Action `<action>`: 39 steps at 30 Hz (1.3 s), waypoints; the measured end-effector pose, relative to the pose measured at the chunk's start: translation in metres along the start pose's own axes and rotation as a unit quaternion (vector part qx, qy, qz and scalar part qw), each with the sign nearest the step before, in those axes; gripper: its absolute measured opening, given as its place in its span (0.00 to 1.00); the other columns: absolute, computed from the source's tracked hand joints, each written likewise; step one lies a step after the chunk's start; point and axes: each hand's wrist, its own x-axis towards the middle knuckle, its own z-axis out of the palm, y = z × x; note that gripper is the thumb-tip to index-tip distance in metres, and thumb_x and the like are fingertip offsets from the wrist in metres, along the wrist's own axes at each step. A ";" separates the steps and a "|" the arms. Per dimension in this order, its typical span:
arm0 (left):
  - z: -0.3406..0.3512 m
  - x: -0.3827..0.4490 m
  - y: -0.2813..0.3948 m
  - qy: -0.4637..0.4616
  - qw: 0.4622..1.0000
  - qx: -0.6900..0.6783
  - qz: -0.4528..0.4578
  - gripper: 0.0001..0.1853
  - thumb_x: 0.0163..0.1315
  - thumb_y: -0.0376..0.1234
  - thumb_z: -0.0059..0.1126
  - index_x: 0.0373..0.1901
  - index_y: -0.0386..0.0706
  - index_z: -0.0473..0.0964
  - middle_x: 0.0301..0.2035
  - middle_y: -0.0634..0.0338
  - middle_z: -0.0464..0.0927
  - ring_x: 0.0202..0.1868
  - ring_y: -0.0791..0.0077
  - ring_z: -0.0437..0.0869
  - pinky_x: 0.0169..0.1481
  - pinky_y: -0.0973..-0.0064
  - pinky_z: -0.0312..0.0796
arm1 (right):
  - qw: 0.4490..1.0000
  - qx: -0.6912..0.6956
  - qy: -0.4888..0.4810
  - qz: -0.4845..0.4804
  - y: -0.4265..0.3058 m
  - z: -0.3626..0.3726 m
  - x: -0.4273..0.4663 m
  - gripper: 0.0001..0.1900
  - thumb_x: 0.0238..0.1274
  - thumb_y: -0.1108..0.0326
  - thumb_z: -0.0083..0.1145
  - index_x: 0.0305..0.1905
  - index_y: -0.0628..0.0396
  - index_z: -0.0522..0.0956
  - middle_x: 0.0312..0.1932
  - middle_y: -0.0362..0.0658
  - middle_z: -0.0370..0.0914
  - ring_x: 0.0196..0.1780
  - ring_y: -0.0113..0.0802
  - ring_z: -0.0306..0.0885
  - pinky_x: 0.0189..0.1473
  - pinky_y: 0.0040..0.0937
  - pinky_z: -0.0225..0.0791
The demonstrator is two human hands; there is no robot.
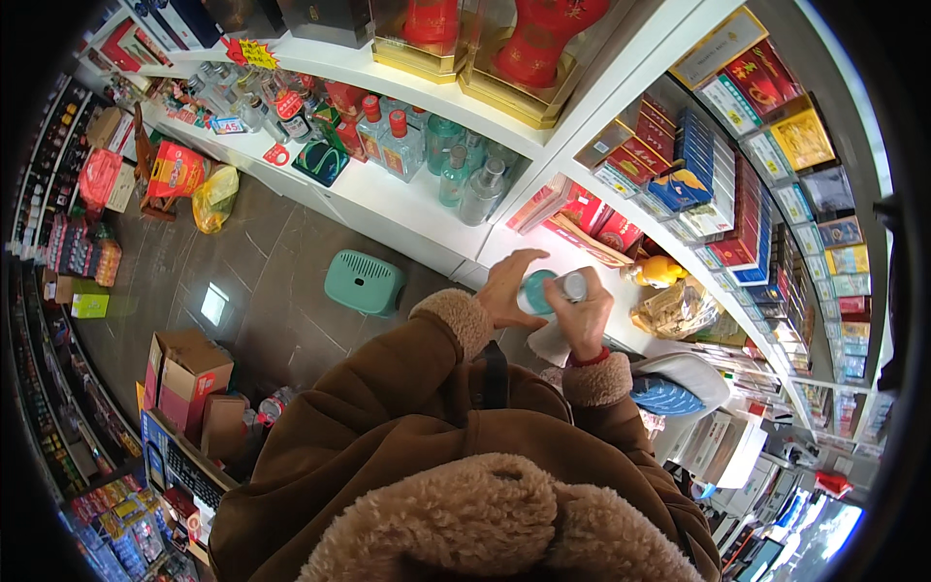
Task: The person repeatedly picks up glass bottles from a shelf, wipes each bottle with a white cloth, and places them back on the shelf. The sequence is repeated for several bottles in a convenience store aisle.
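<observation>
My right hand (583, 309) grips a glass bottle (542, 292) with a silver cap and a bluish-green body, tilted above the white counter. A pale cloth (549, 345) hangs beneath that hand. To the left of the bottle, my left hand (503, 287) has its thumb and fingers spread around the base end; whether it touches the glass I cannot tell. Several clear and teal glass bottles (481, 190) stand on the white shelf ahead, beside two red-capped bottles (401, 149). A dark tablet or phone (321, 162) lies farther left on that shelf.
A green plastic stool (364, 282) stands on the tiled floor at left. Cardboard boxes (190, 364) are behind it, lower left. Racks of cigarette packs (734, 211) rise at right. A yellow plush toy (658, 271) and a plastic-wrapped bag (676, 309) sit right of my hands, near a chair (709, 378).
</observation>
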 end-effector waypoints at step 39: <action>-0.067 0.112 -0.070 0.199 0.954 0.192 -0.112 0.20 0.49 0.30 0.72 0.44 0.40 0.75 0.40 0.48 0.82 0.43 0.49 0.84 0.46 0.61 0.76 | 0.988 -0.104 0.108 0.029 0.110 -0.019 0.082 0.28 0.49 0.54 0.75 0.49 0.64 0.78 0.40 0.54 0.82 0.43 0.46 0.81 0.48 0.39 0.72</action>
